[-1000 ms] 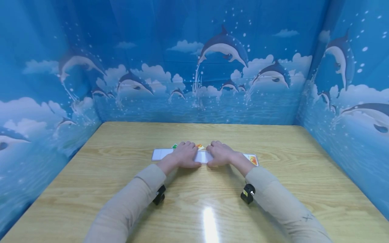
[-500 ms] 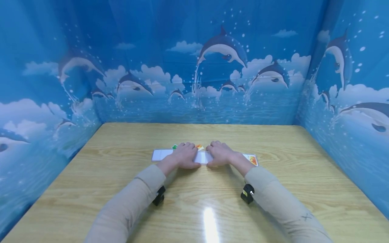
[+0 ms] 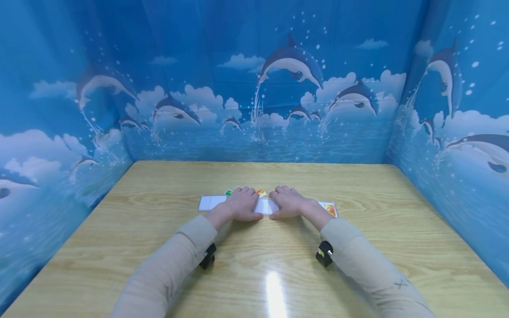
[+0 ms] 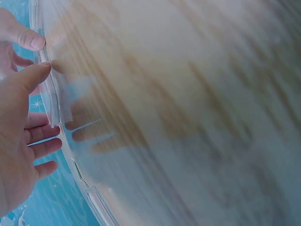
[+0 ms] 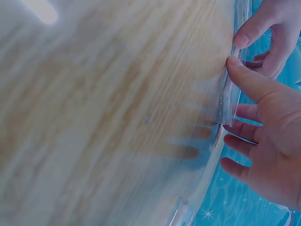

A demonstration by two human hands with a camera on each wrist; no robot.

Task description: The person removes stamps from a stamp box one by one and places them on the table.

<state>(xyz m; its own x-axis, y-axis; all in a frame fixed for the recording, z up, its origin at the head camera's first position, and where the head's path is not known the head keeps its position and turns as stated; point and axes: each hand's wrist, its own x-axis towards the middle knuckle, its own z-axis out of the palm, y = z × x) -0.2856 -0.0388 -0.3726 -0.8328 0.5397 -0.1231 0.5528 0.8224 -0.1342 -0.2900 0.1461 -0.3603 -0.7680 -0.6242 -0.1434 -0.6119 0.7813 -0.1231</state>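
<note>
A clear flat plastic piece (image 3: 265, 206) lies between my two hands, in the middle of a long row along the table. My left hand (image 3: 243, 204) grips its left part, thumb on the near edge and fingers over the far side. My right hand (image 3: 289, 203) holds the right part in the same way, the thumbs close together. In the left wrist view the clear layered edge (image 4: 54, 99) shows between thumb and fingers. Past the left hand extends a white flat panel (image 3: 211, 202). Beyond the right wrist an orange picture (image 3: 331, 209) marks the row's other end.
Behind the hands, a green-printed card (image 3: 228, 192) and an orange-printed card (image 3: 260, 192) peek out, mostly hidden. The wood-grain table (image 3: 254, 247) carries a bright light reflection at the front. Blue dolphin curtains (image 3: 254, 88) stand along its back and both sides.
</note>
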